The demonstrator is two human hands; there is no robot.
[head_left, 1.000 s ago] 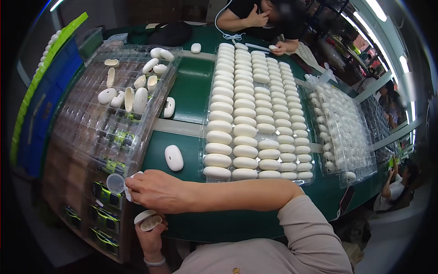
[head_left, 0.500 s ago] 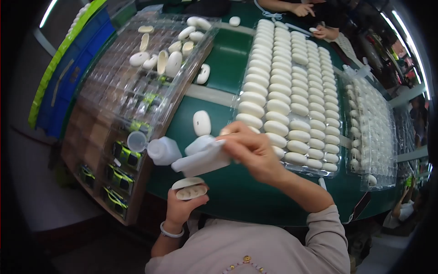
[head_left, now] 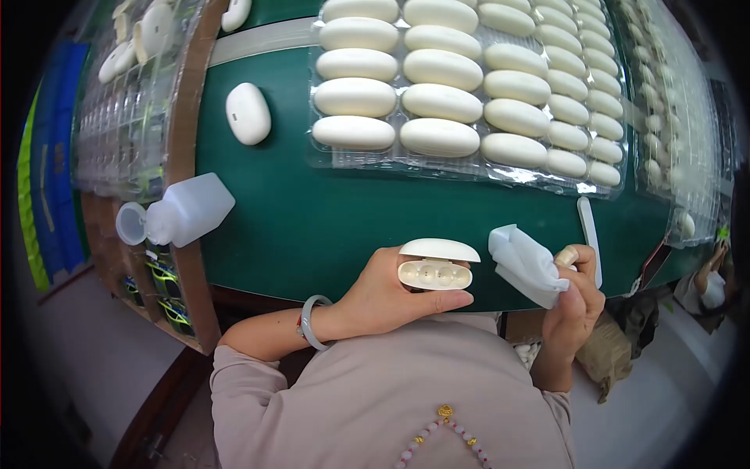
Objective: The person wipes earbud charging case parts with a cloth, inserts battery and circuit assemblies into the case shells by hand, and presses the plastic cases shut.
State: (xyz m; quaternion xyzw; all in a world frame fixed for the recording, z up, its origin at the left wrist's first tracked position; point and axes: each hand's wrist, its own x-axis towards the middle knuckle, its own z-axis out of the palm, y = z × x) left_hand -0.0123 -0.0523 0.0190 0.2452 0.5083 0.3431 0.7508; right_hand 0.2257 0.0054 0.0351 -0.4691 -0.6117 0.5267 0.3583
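While the left hand (head_left: 388,295) curls around a case (head_left: 440,250), the right hand (head_left: 576,303) pinches a cloth (head_left: 525,266).

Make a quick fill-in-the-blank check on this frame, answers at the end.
1. The left hand holds a white case whose lid is ____.
2. Of the white case and the white cloth, the right hand holds the ____.
3. The bangle is on the ____ wrist.
4. The tabletop is ____ in colour.

Missing words: open; white cloth; left; green.
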